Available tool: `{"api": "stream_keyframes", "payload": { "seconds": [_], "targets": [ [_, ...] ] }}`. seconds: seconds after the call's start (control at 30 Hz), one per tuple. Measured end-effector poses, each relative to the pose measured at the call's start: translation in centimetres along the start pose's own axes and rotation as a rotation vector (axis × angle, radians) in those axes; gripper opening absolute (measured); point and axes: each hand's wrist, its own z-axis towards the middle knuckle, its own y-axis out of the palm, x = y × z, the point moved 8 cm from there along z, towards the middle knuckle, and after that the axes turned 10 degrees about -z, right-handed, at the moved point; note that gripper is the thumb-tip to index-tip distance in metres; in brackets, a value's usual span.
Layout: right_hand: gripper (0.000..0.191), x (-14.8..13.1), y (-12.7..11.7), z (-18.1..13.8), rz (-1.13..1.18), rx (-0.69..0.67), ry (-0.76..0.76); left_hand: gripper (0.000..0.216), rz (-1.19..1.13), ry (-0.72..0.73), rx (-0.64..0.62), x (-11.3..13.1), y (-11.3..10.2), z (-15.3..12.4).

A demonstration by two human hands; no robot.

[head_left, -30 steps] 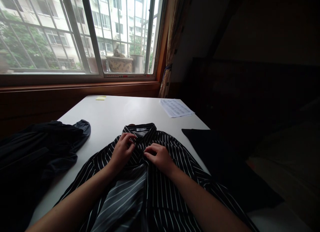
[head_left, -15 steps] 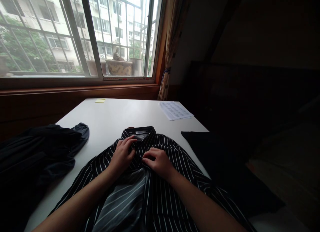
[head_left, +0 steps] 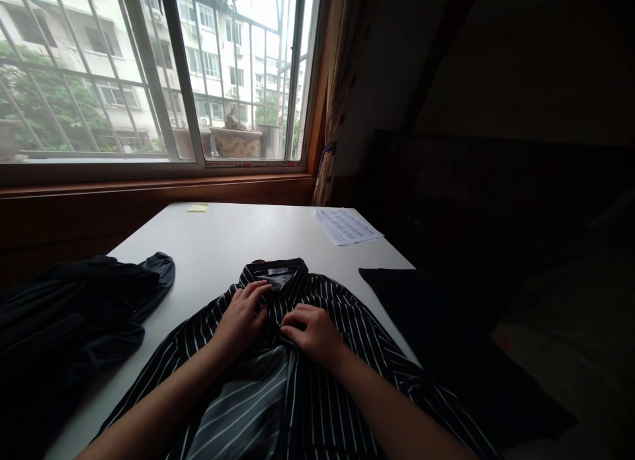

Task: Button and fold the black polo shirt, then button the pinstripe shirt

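Note:
A black shirt with white stripes (head_left: 342, 314) lies front up, its collar (head_left: 297, 269) pointing away from me. The lower front hangs apart and shows the greyish inside of the cloth. Just below the collar, my left hand (head_left: 242, 316) rests on the shirt front, with curved fingers and the thumb at the front edge, closed on the fabric. My right hand (head_left: 313, 331) pinches the front edge between thumb and index finger, a little nearer to me. Whether a button sits between the fingertips is too small to tell.
The white table (head_left: 233, 231) carries dark clothing (head_left: 74, 308) at left and dark cloth (head_left: 421, 314) at right. Printed sheets (head_left: 347, 226) lie at the far right corner, a yellow sticky note (head_left: 198, 208) at the far left. A barred window (head_left: 233, 83) stands behind.
The view has tilted up slightly, so everything sits a little lower. Both hands stay at the same spot on the shirt, with only slight finger movement.

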Motion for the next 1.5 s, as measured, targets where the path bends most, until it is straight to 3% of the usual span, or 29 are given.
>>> {"api": "stream_keyframes", "payload": {
  "seconds": [0.33,1.17,1.5],
  "targets": [
    [0.005,-0.1,0.2,0.0,-0.015,0.002,-0.027,0.036,0.008,-0.007,-0.043,-0.6,0.1,0.2],
    [0.006,-0.1,0.2,0.0,-0.012,-0.011,-0.002,0.038,-0.013,0.055,-0.085,-1.5,-0.3,0.5],
    [0.004,-0.1,0.3,0.0,-0.016,-0.027,0.016,0.033,0.020,0.056,-0.181,-1.4,0.2,1.4]
  ]
}}
